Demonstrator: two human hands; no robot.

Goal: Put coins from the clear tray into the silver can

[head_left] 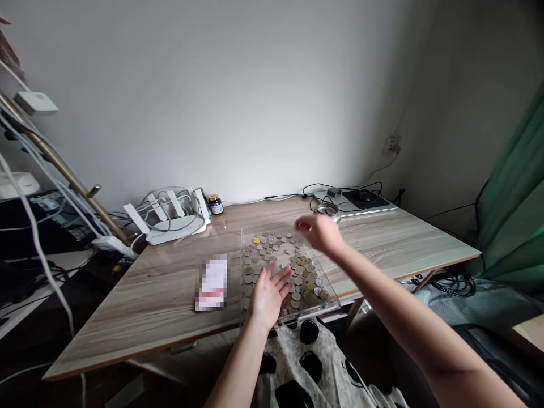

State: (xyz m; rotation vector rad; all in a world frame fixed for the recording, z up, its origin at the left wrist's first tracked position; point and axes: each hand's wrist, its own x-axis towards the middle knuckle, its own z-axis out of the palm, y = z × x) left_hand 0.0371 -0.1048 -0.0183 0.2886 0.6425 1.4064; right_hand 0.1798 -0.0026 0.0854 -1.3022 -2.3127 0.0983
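A wooden table (170, 289) bore a clear tray (250, 238) near its front edge, scattered with coins (297, 266). The left hand (268, 292) lay open and flat over the tray's near part, holding nothing. The right hand (321, 232) hovered above the far corner, fingers pinched; whether it held a coin could not be told.

The right hand (319, 231) is smeared by motion near the far edge of the clear tray (327, 283), so it is hard to tell if its fingers pinch anything. The left hand (268, 292) covers some of the coins (297, 266) at the tray's near left side. The coins are too small to tell apart. A flat packet (211, 282) left of the tray is blurred out. The label on the little jar (215, 204) by the worktop's (161, 294) far edge cannot be read.
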